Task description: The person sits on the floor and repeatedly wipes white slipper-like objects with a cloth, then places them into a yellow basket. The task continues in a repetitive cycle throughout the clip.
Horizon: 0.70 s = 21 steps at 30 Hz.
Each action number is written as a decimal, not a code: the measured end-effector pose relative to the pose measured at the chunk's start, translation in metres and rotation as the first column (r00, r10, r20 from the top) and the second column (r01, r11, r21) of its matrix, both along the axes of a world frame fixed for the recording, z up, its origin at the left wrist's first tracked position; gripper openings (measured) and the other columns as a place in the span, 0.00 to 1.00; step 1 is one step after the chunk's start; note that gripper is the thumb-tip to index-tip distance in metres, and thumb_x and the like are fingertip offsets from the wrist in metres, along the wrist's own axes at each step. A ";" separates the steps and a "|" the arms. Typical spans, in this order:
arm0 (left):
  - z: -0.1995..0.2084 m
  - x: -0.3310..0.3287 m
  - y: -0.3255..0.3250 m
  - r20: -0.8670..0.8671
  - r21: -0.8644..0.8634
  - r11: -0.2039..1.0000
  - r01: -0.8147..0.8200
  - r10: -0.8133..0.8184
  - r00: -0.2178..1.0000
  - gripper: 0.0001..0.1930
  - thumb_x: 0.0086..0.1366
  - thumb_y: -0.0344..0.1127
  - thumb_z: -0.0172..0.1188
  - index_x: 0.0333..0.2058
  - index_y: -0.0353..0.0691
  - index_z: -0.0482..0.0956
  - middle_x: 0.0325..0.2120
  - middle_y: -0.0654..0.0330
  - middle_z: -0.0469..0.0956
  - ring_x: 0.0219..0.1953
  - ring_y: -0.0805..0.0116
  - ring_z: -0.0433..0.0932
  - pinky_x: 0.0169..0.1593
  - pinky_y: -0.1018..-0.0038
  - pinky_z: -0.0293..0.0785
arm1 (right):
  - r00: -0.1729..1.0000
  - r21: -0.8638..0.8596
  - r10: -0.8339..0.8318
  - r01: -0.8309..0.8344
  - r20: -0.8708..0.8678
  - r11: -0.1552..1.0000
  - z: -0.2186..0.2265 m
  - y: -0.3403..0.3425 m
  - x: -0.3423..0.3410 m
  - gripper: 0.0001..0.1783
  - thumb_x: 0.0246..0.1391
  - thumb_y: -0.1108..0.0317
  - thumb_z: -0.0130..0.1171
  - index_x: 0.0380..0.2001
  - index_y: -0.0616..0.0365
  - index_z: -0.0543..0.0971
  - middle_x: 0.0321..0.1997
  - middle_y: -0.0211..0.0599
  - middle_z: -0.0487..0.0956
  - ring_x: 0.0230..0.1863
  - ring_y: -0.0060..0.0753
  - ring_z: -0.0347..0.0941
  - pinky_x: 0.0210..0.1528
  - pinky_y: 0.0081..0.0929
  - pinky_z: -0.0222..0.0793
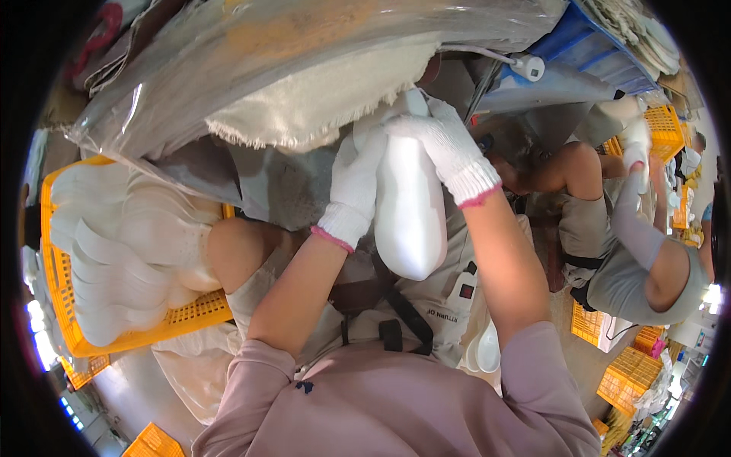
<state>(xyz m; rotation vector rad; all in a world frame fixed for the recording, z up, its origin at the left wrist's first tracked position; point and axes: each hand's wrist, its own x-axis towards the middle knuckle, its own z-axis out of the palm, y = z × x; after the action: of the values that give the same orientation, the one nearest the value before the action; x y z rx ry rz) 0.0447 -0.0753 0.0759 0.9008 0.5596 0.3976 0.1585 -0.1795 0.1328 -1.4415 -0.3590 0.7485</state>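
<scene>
While gloved, left hand (359,169) and right hand (448,145), fingers (407,126) in a grip around a long white piece (411,209)

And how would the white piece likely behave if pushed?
The white piece may slide easily: its surface looks smooth and shiny. It could rock, given its rounded end. It seems stiff, jutting unbent from the left hand and right hand.

We see a pale grey floor (137,385) at lower left, with bright white lights (39,335) along the left rim. On our right, yellow perforated crates (628,373) stand low, and another patch of glare (713,295) shines near the rim.
</scene>
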 end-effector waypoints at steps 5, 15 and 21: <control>-0.018 -0.034 -0.002 0.067 0.064 0.990 0.122 -0.126 0.990 0.29 0.73 0.35 0.66 0.67 0.29 0.69 0.56 0.55 0.79 0.55 0.69 0.79 0.61 0.71 0.77 | 0.994 0.036 -0.008 0.004 0.107 0.999 -0.028 -0.028 -0.030 0.26 0.48 0.65 0.76 0.50 0.66 0.84 0.39 0.36 0.86 0.40 0.24 0.80 0.47 0.28 0.77; -0.006 -0.031 0.004 0.005 0.101 0.989 0.108 -0.109 0.994 0.25 0.75 0.37 0.65 0.65 0.32 0.73 0.54 0.58 0.81 0.55 0.70 0.78 0.61 0.71 0.75 | 0.994 0.102 -0.098 0.103 -0.058 0.989 -0.004 -0.013 -0.044 0.21 0.52 0.71 0.73 0.49 0.64 0.84 0.42 0.36 0.87 0.40 0.27 0.83 0.46 0.28 0.80; -0.001 0.001 0.003 0.035 -0.113 0.990 0.080 -0.076 0.996 0.24 0.75 0.43 0.67 0.60 0.32 0.78 0.53 0.58 0.82 0.53 0.69 0.80 0.60 0.72 0.75 | 0.999 -0.025 -0.012 0.011 -0.049 1.000 0.008 0.001 0.000 0.13 0.54 0.69 0.70 0.42 0.64 0.87 0.38 0.39 0.88 0.36 0.30 0.84 0.40 0.30 0.80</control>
<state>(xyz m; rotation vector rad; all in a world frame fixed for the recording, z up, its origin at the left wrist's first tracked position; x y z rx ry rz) 0.0453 -0.0726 0.0751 0.8031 0.5120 0.3051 0.1580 -0.1786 0.1408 -1.4450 -0.3044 0.7802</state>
